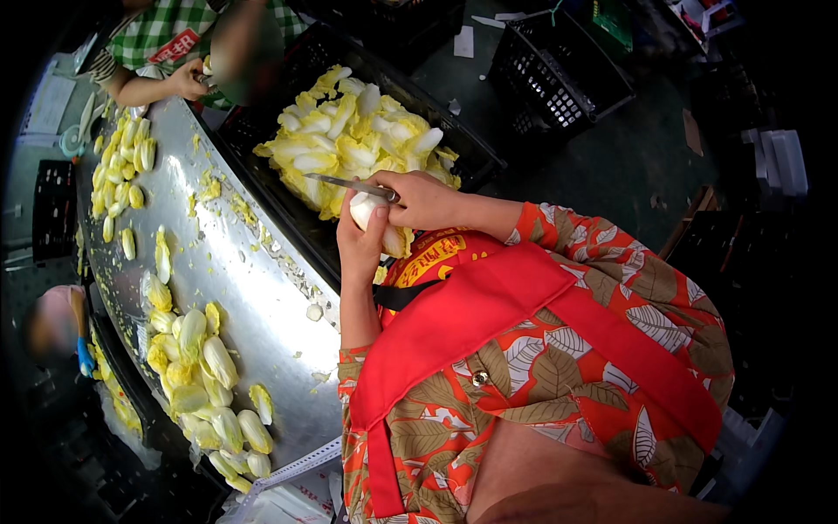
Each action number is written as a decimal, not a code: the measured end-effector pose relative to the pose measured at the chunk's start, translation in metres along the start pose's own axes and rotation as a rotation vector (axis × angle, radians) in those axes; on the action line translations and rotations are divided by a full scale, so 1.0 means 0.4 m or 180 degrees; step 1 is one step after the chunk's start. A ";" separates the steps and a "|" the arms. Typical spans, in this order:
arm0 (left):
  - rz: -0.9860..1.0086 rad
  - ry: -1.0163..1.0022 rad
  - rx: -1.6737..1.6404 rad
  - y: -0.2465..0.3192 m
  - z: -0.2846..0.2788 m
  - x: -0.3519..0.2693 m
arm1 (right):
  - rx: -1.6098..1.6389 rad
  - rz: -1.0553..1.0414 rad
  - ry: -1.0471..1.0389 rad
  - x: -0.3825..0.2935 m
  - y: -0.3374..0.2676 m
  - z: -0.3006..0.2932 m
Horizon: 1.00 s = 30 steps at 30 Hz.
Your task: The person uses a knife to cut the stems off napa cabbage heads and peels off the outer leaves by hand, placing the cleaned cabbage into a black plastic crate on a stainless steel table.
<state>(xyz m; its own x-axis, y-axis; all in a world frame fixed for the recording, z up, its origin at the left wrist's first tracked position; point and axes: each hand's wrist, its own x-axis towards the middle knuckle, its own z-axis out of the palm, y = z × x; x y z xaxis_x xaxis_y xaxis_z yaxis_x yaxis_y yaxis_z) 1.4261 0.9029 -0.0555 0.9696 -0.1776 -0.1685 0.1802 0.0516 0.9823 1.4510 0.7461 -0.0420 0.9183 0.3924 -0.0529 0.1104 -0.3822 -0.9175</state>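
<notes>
My left hand (361, 239) holds a small head of napa cabbage (368, 208), its white cut base turned up. A knife (350, 185) is gripped in my right hand (419, 200), its blade lying across the top of the cabbage and pointing left. Both hands are close together over the near side of a black plastic crate (419, 105), which is heaped with loose yellow and white cabbage leaves (357, 137). The lower part of the held cabbage is partly hidden by my fingers.
A metal table (262, 340) on the left carries a pile of cabbage heads (209, 373), a farther pile (121, 167) and scraps. A co-worker's hand (190, 80) is at its far end; another person (59, 321) stands beyond. An empty-looking black crate (556, 78) sits on the floor.
</notes>
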 end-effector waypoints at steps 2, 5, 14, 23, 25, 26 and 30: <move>-0.0008 -0.0089 -0.0110 -0.009 -0.009 -0.004 | -0.0116 -0.0050 -0.0047 0.001 0.007 0.003; 0.0081 -0.0096 -0.0355 -0.008 -0.005 -0.012 | -0.0155 -0.0215 0.0095 0.001 0.024 0.008; -0.0063 -0.0694 -0.2282 -0.060 -0.020 -0.031 | 0.0481 0.0087 0.0706 0.017 0.068 -0.057; -0.0556 -0.1408 -0.3003 -0.025 0.061 -0.039 | 0.0120 0.0136 0.0918 0.019 0.034 -0.085; -0.0559 -0.1260 -0.3001 -0.026 0.051 -0.034 | -0.0008 -0.0026 0.0954 0.005 0.006 -0.086; -0.0496 -0.1213 -0.2923 -0.026 0.037 -0.025 | -0.0067 -0.0114 0.0971 0.003 0.003 -0.086; -0.0134 -0.0552 -0.1715 0.033 0.020 -0.011 | -0.0583 -0.0632 0.0734 -0.011 -0.013 -0.102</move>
<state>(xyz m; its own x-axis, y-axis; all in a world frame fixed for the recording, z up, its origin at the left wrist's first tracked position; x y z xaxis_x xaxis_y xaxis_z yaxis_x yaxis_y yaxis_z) 1.4231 0.8965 -0.0412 0.9264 -0.3469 -0.1460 0.3213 0.5270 0.7868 1.4619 0.7123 -0.0210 0.9315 0.2828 0.2289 0.3425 -0.4693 -0.8139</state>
